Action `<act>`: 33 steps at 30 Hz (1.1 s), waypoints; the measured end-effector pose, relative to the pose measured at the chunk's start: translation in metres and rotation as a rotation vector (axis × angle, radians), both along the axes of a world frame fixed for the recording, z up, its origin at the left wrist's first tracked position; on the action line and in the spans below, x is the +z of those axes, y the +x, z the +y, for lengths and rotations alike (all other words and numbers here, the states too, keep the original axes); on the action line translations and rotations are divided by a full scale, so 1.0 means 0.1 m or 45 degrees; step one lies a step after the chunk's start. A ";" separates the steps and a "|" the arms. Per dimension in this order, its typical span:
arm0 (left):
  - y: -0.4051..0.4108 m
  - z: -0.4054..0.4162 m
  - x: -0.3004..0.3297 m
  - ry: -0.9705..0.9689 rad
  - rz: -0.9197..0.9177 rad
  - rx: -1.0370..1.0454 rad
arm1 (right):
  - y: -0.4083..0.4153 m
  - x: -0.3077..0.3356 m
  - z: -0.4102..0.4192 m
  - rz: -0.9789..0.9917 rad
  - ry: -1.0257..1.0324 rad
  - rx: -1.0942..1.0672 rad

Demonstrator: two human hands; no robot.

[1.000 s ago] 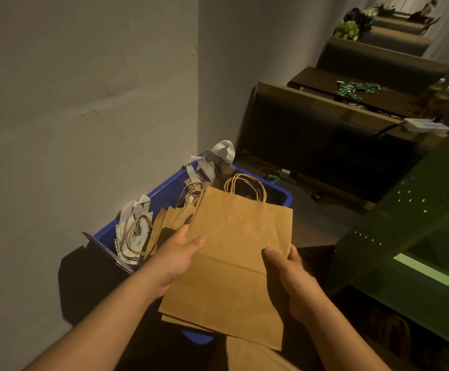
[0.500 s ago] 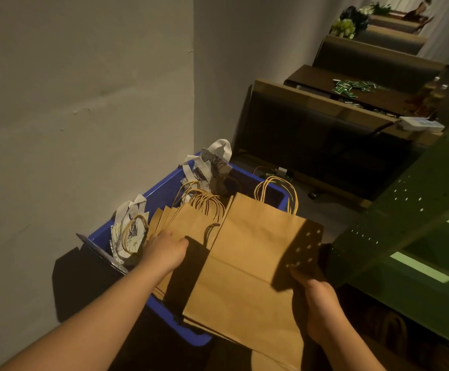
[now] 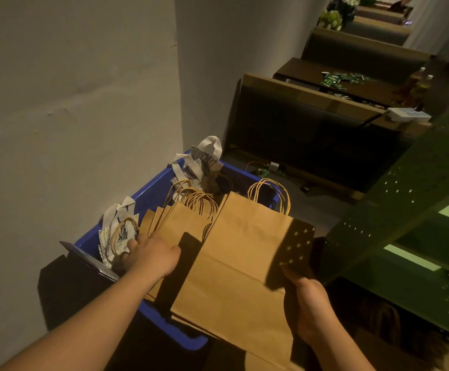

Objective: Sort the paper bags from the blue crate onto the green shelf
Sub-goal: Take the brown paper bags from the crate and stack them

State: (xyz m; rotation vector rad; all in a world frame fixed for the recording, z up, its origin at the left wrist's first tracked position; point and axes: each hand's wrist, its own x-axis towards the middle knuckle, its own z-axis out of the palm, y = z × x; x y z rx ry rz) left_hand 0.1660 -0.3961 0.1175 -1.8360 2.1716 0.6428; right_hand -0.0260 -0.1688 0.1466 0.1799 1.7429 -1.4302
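Observation:
A flat brown paper bag (image 3: 244,266) with twisted handles is held by its right edge in my right hand (image 3: 309,303), over the near right corner of the blue crate (image 3: 148,199). Inside the crate stand several more brown bags (image 3: 180,223) and white printed bags (image 3: 116,234). My left hand (image 3: 151,255) reaches into the crate and rests on the stack of brown bags beside the white ones; its fingertips are hidden among them. The green shelf (image 3: 405,210) stands to the right.
A grey wall (image 3: 71,116) runs along the left, close behind the crate. Dark benches and tables (image 3: 311,135) fill the space beyond, with small green items on one table. More brown paper lies on the floor (image 3: 258,362) below the held bag.
The held bag has shifted right, away from the crate, now in my right hand alone. My left hand let go of it and moved left into the crate onto the other bags.

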 end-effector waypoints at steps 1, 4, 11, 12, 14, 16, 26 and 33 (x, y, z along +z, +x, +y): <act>0.00 -0.01 0.02 -0.020 0.039 -0.002 | 0.00 0.00 -0.01 -0.002 0.001 0.010; 0.03 -0.10 0.02 -0.049 0.125 0.004 | 0.02 -0.01 -0.04 -0.008 -0.045 0.008; 0.05 -0.14 -0.07 -0.064 0.350 0.022 | 0.06 -0.07 -0.07 -0.043 -0.098 -0.011; 0.05 -0.14 -0.08 -0.047 0.411 0.046 | 0.07 -0.07 -0.07 -0.046 -0.100 -0.014; 0.04 -0.14 -0.10 -0.013 0.489 0.085 | 0.07 -0.07 -0.06 -0.046 -0.092 -0.013; 0.04 -0.13 -0.12 -0.020 0.541 0.115 | 0.08 -0.07 -0.06 -0.041 -0.067 -0.013; 0.07 -0.09 -0.22 -0.136 0.562 -0.024 | 0.06 -0.08 -0.04 -0.022 -0.027 -0.020; 0.05 -0.08 -0.25 -0.143 0.613 0.021 | 0.07 -0.08 -0.02 -0.027 -0.033 -0.025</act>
